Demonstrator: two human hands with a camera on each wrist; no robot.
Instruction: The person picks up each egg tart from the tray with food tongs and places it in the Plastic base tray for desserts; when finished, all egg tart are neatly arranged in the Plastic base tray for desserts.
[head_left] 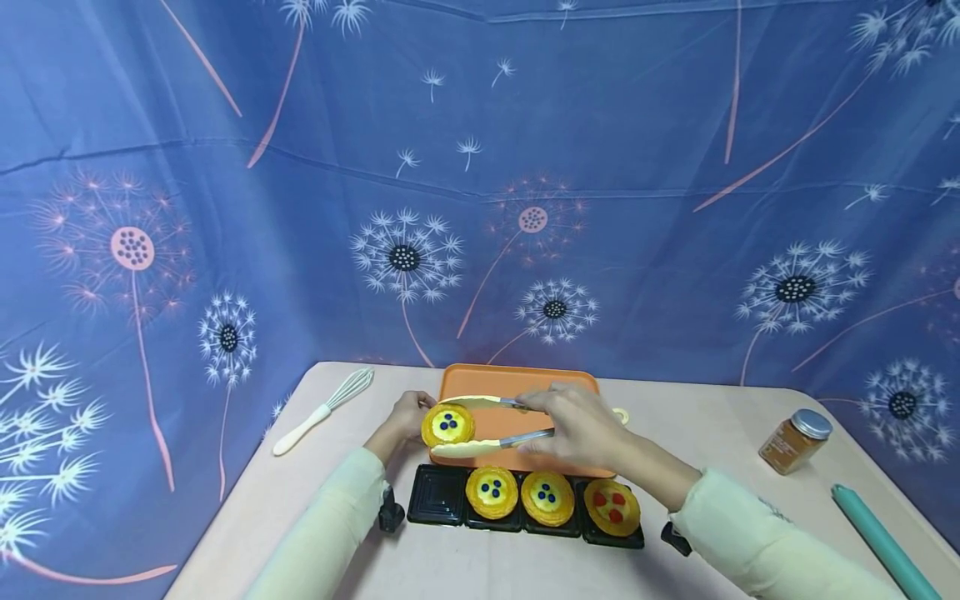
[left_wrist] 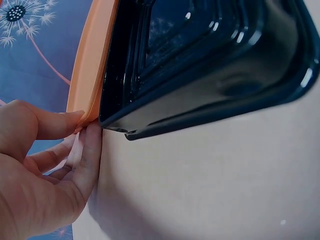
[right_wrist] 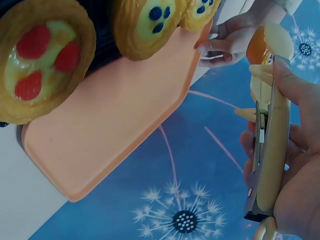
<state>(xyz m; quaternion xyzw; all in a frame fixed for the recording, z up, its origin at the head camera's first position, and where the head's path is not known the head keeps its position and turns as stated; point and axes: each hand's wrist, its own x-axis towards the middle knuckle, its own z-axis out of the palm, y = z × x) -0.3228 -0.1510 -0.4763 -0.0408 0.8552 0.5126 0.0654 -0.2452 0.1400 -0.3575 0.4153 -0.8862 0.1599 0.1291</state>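
Observation:
My right hand [head_left: 573, 423] grips a pair of tongs [right_wrist: 272, 155] with cream-coloured tips. Between those tips is a blueberry-topped tart [head_left: 448, 425], over the left end of an orange tray [head_left: 517, 379]. My left hand [left_wrist: 45, 170] pinches the tray's rim between thumb and fingers. In front of the tray runs a row of black plastic boxes. The leftmost box [head_left: 437, 496] has no tart in it. Two blueberry tarts, a left one [head_left: 492, 492] and a right one [head_left: 547, 498], sit in the middle, and a strawberry tart [head_left: 611, 507] fills the right end.
A whisk [head_left: 324, 412] with a white handle lies at the table's left. To the right stands a jar [head_left: 796, 442] with a silver lid, tilted in this view, and near it a green rod [head_left: 885, 542]. A blue dandelion-print cloth [head_left: 480, 233] hangs behind the table.

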